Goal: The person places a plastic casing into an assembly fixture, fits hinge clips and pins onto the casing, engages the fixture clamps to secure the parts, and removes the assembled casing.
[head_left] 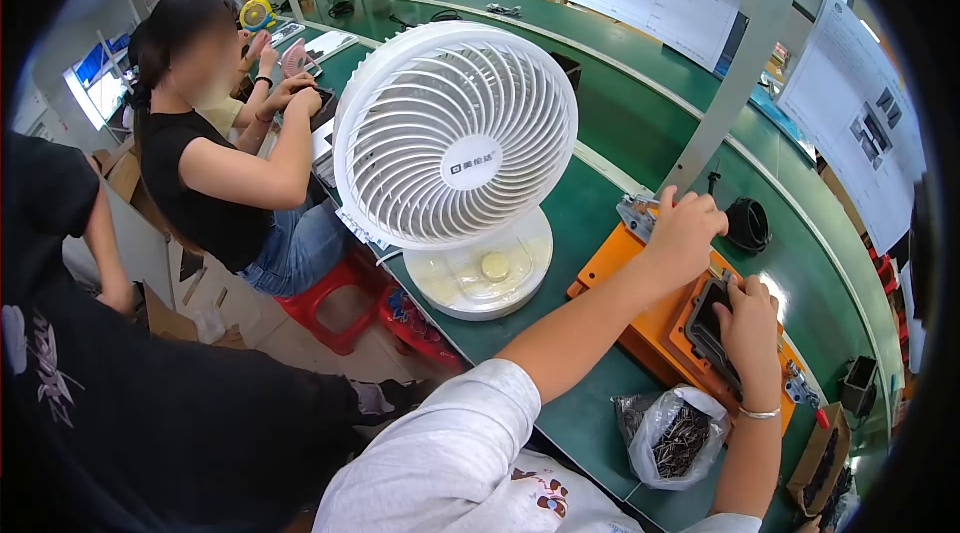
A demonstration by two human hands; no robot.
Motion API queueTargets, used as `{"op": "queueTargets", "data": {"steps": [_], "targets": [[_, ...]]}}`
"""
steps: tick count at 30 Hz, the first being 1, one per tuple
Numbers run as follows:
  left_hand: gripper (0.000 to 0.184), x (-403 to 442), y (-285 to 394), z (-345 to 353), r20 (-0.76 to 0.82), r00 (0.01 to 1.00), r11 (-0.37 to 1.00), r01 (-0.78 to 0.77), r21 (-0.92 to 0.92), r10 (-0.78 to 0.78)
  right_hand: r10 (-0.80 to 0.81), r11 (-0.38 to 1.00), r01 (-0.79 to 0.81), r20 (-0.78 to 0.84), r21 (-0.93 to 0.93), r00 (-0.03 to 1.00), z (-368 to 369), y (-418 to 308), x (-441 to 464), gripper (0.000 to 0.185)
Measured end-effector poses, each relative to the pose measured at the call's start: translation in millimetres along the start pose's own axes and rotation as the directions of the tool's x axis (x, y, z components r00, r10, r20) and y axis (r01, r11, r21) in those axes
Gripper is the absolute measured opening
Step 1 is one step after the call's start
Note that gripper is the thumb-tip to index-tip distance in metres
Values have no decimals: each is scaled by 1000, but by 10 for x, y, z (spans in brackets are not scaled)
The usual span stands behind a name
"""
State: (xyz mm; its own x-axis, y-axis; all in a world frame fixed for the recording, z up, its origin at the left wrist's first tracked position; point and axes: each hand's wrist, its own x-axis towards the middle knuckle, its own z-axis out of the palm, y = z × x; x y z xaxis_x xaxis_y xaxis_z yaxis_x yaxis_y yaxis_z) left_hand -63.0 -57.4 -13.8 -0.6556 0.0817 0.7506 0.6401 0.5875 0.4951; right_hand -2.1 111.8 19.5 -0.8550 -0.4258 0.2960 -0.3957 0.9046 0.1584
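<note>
An orange fixture (603,263) lies on the bench in front of me. My left hand (685,238) is over its far end with fingers curled at a metal toggle clamp (637,217); the clamp's handle is hidden by the hand. Set in the fixture is a black rectangular housing (708,325). My right hand (750,328), with a bracelet at the wrist, grips the housing's edge with thumb and bent fingers. A second toggle clamp (799,388) with a red handle tip stands at the near end. Beside the fixture sits a plastic bag of screws (683,441).
A large white fan (460,148) stands on the green bench (590,333) to the left. A grey post (740,63) rises behind the fixture. Black parts (748,225) and a cardboard box (820,458) are at the right. Co-workers (215,133) are at the left.
</note>
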Motion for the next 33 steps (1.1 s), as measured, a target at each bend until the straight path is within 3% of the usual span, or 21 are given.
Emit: {"op": "queueTargets", "data": {"steps": [2, 3, 5, 6, 7, 9, 10, 11, 17, 19, 20, 22, 23, 25, 26, 28, 30, 31, 33], "targets": [[19, 77, 1, -125, -131, 991, 997, -13, -70, 4, 16, 969, -20, 20, 247, 1000, -111, 93, -107, 41], [17, 123, -24, -209, -215, 976, 999, -46, -21, 41, 48, 946, -67, 68, 316, 997, -177, 200, -157, 44], [22, 237, -95, -388, -365, 931, 997, 3, 72, 23, 132, 881, -86, -69, 465, 989, -369, 278, -311, 44], [39, 250, -225, -399, -415, 909, 978, 47, 204, 43, 171, 829, -94, -89, 551, 981, -489, 326, -390, 43], [60, 239, -353, -420, -380, 920, 877, 103, 469, 95, 216, 792, -114, -102, 600, 971, -528, 420, -498, 42], [77, 236, -243, -562, -272, 943, 795, 312, 520, -192, 351, 694, -172, -119, 699, 929, -527, 582, -721, 39], [76, 236, -302, -535, -257, 929, 659, 369, 655, -265, 400, 656, -227, -77, 720, 913, -496, 658, -813, 37], [78, 211, -263, -572, -229, 928, 718, 372, 588, -293, 445, 612, -276, -34, 741, 895, -465, 727, -893, 35], [83, 161, -522, -588, -131, 889, 632, 409, 658, -439, 525, 653, -489, 119, 579, 843, -326, 878, -933, 32], [80, 191, -685, -658, -85, 743, 570, 576, 586, -664, 517, 696, -549, 207, 463, 831, -330, 874, -899, 30], [74, 181, -715, -684, -114, 712, 542, 619, 568, -693, 506, 706, -561, 247, 432, 826, -346, 847, -859, 32], [62, 141, -624, -699, -196, 818, 565, 526, 636, -541, 501, 746, -562, 255, 357, 827, -308, 794, -810, 40], [49, 151, -558, -733, -184, 906, 754, 421, 504, -382, 513, 739, -572, 254, 355, 820, -277, 768, -791, 40], [48, 223, -215, -708, 97, 856, 847, 475, 239, -507, 499, 792, -533, 188, 298, 846, -228, 741, -749, 45], [53, 236, 5, -666, 274, 777, 823, 544, 162, -567, 516, 777, -560, 217, 287, 829, -193, 756, -739, 44], [56, 163, 222, -511, 581, 692, 903, 309, 298, -429, 529, 769, -569, 211, 292, 822, -130, 783, -740, 42], [61, 159, 443, -392, 738, 566, 915, 75, 396, -366, 543, 736, -586, 221, 340, 810, -150, 785, -739, 38], [56, 143, 445, -296, 772, 511, 910, 50, 412, -378, 551, 734, -592, 218, 333, 806, -155, 792, -742, 38], [49, 132, 453, -261, 775, 512, 914, 52, 402, -370, 541, 715, -591, 239, 375, 806, -130, 822, -746, 37]]}}
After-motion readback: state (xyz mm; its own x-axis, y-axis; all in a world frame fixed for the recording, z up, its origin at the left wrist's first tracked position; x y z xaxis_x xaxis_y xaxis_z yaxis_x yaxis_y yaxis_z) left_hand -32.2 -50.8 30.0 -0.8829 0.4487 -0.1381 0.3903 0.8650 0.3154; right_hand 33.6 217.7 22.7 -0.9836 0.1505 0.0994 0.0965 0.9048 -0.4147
